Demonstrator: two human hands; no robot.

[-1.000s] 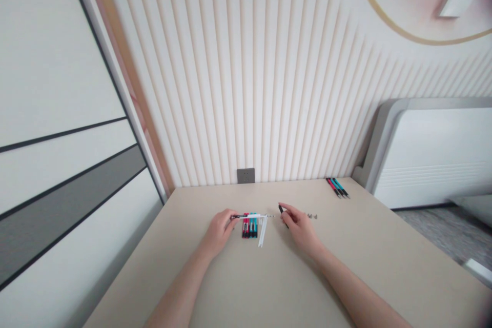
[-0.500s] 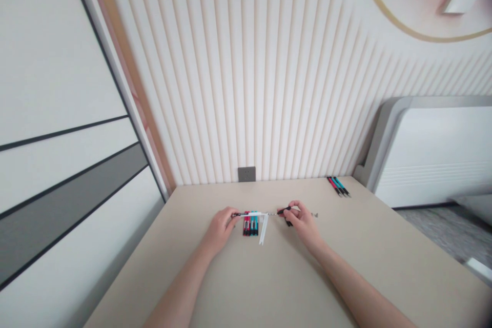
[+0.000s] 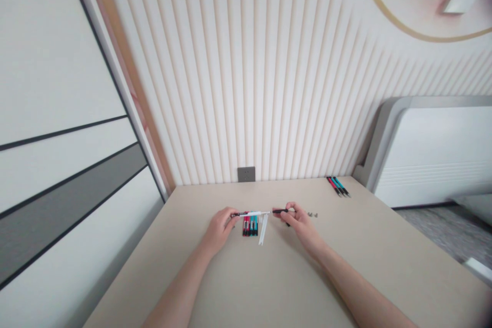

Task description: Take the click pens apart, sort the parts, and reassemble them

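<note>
My left hand (image 3: 222, 224) pinches the black end of a white pen barrel (image 3: 250, 213), held level with its thin tip pointing right. Facing that tip, a black pen grip (image 3: 279, 211) sits between the thumb and fingers of my right hand (image 3: 301, 221). A small gap shows between the two parts. Below the barrel lie several red and blue pen barrels (image 3: 250, 226) side by side on the table. Thin white refills (image 3: 263, 230) lie just right of them. Another black piece (image 3: 288, 224) is partly hidden under my right hand.
Several finished-looking pens (image 3: 339, 186), red and blue with black grips, lie at the table's back right. Small metallic pieces (image 3: 312, 214) rest right of my right hand. The beige table (image 3: 253, 287) meets a ribbed wall with a dark socket (image 3: 246, 174).
My right hand has turned the black grip level and lined it up with the barrel's tip. More of the small metallic pieces now show beside it. My left hand has barely moved.
</note>
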